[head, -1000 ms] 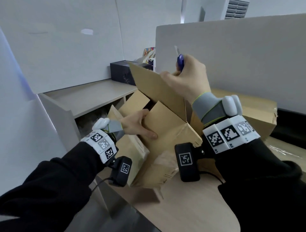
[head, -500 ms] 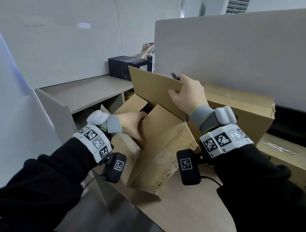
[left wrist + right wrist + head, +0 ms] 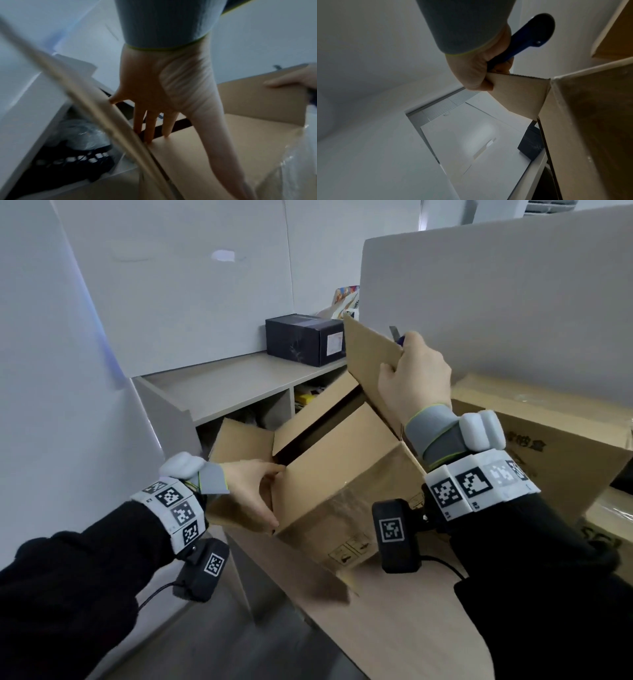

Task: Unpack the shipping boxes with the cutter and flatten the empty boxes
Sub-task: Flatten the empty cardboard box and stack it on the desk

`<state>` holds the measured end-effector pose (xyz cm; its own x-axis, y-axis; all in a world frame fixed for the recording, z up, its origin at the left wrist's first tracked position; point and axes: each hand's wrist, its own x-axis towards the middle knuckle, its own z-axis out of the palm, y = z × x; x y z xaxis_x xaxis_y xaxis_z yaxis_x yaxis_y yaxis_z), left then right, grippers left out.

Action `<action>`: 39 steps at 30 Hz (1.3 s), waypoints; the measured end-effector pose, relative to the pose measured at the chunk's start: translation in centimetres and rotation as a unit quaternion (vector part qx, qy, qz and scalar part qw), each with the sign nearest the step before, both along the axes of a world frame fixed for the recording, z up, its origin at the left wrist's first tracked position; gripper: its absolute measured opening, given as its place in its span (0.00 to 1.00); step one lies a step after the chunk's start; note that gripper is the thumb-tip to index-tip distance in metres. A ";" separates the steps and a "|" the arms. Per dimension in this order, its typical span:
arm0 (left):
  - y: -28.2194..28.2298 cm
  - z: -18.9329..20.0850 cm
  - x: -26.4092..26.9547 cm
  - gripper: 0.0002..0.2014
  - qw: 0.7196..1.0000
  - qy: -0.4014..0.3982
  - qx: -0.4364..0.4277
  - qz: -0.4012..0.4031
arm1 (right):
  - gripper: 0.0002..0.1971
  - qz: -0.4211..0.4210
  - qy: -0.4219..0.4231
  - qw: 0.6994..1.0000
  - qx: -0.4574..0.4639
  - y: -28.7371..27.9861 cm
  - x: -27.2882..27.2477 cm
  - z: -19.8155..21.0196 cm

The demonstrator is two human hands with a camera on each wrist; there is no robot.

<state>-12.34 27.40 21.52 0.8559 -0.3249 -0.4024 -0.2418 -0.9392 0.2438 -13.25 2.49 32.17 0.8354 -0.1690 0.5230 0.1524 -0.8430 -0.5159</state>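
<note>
Head view: cardboard box (image 3: pixel 346 474) at frame centre, tilted; right hand (image 3: pixel 416 378) pinches its raised flap (image 3: pixel 371 350) upper right with the blue cutter (image 3: pixel 529 39), while left hand (image 3: pixel 253 491), fingers straight, presses the near corner.

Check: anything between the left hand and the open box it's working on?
Nothing visible. The left hand already touches the open cardboard box, fingers reaching into the dark gap between its flaps. The right hand pinches the raised flap and grips the blue cutter.
</note>
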 end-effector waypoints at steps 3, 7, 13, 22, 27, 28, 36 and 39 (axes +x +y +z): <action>0.0 -1.9 0.0 0.66 0.999 -0.009 -0.003 0.038 | 0.11 0.026 0.025 0.999 0.014 2.0 0.1 -0.7; -0.9 -4.0 0.5 0.76 0.996 -0.015 -0.051 0.066 | 0.10 0.056 0.046 0.997 0.022 4.2 0.3 -2.1; 1.0 -4.7 0.3 0.48 0.978 -0.116 -0.118 0.130 | 0.09 0.053 0.056 0.997 0.000 5.1 0.4 -2.9; 7.2 -3.5 -0.3 0.17 0.951 -0.070 -0.252 0.164 | 0.11 0.072 -0.002 0.996 0.048 9.4 -0.8 -0.8; 9.3 -5.9 -0.3 0.25 0.934 0.052 -0.283 0.210 | 0.11 0.143 0.058 0.988 0.014 12.8 -1.3 -1.6; 9.5 -6.6 -0.6 0.25 0.929 0.077 -0.283 0.228 | 0.14 0.161 0.074 0.984 -0.009 13.4 -1.3 -2.3; 10.8 -11.7 -2.1 0.36 0.903 0.165 -0.242 0.315 | 0.31 0.215 0.304 0.925 -0.081 15.5 0.9 -10.3; 11.0 -12.5 -2.5 0.27 0.913 0.175 -0.224 0.291 | 0.32 0.221 0.353 0.896 -0.151 15.3 0.9 -11.5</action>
